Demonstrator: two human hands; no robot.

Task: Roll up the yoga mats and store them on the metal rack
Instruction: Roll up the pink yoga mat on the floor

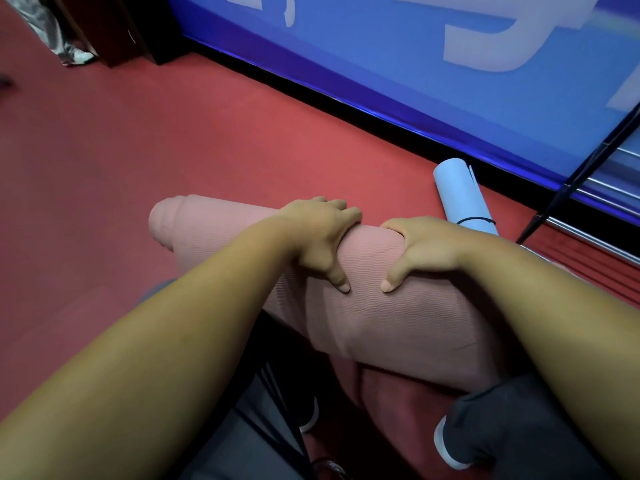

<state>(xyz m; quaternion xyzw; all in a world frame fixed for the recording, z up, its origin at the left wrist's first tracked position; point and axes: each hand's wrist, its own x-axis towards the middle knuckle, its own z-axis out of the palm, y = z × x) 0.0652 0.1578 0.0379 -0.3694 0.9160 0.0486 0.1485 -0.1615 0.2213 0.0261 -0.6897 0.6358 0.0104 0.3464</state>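
A pink yoga mat [374,313], rolled into a thick tube, lies slantwise across my lap over the red floor. My left hand [318,233] grips its top, fingers curled over the far side and thumb on the near side. Beside it my right hand [426,247] grips the roll the same way, the two thumbs almost meeting. The roll's left end [166,220] shows its layers stepped out unevenly. A light blue rolled mat [460,195], bound by a thin dark band, lies on the floor just behind my right hand. The metal rack [595,202] shows at the right edge.
A blue wall panel [381,64] with pale lettering runs along the floor's far side above a black base strip. Dark furniture and a silvery sheet [55,32] sit at the top left. My knees and shoes [450,445] fill the bottom of the view.
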